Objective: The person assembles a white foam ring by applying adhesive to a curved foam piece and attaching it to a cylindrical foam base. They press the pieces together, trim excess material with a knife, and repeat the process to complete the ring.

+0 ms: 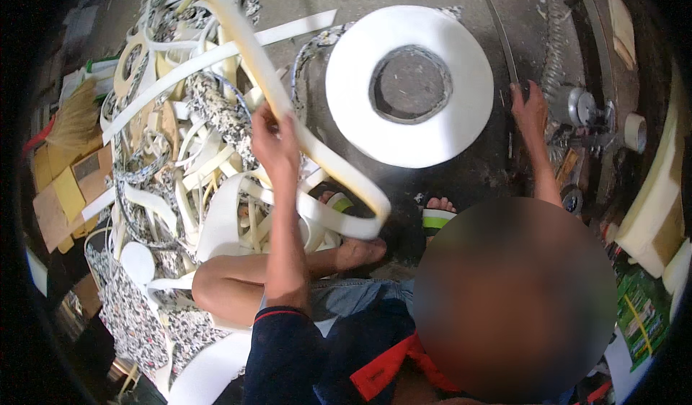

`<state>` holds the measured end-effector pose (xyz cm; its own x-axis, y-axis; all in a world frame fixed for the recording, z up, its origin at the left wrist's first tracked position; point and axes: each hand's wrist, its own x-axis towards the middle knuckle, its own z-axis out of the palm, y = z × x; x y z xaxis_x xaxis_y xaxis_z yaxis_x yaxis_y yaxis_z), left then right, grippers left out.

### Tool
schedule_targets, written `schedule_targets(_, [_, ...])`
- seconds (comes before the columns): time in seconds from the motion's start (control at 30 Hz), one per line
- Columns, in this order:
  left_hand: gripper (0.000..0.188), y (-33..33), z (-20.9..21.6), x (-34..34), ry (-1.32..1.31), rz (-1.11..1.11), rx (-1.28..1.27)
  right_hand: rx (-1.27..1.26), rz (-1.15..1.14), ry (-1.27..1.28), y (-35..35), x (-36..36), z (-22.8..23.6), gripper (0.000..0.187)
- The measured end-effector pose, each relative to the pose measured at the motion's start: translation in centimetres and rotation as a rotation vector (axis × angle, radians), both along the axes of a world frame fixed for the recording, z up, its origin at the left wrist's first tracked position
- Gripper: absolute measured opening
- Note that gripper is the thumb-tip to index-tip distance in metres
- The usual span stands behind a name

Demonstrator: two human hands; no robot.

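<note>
Foam strip [288, 109] in raised left hand [274, 142]

One large white foam ring with a round central hole [409, 86] is lying on the floor. Two hands are showing: left hand [274, 142], right hand [530, 109]. One small roll of tape [635, 131] is sitting at right. One straw hand broom [74, 120] is lying at left.

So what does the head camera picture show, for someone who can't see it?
Seen from above, a person sitting on the floor lifts a long cream foam strip with the left hand, while the right hand grips a dark handle beside a big white foam ring. A tangled pile of foam offcuts and patterned fabric lies to the left.
</note>
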<state>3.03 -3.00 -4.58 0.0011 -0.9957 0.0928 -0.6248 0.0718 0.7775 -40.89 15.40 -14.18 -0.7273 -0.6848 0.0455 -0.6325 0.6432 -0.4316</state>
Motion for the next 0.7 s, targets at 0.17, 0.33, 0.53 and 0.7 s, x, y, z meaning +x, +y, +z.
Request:
schedule_targets(0.17, [0.036, -10.1, -7.4, 0.5, -0.300, -0.142, 0.067, -0.305, 0.389, 0.237, -3.5, 8.1, 4.4, 0.050])
schedule_targets(0.33, [0.035, -10.8, -12.7, -2.4, -0.349, -0.095, 0.263, 0.041, 0.678, -0.009, -7.8, 22.0, 6.3, 0.084])
schedule_targets(0.53, [0.027, -8.5, -14.8, -1.4, -0.282, -0.132, 0.129, 0.444, 0.656, -0.683, -11.6, 22.3, 4.2, 0.099])
schedule_targets(0.7, [0.043, -8.0, -14.2, -1.4, -0.188, -0.152, 0.139, 0.445, 0.667, -0.900, -15.2, 20.3, 2.2, 0.106])
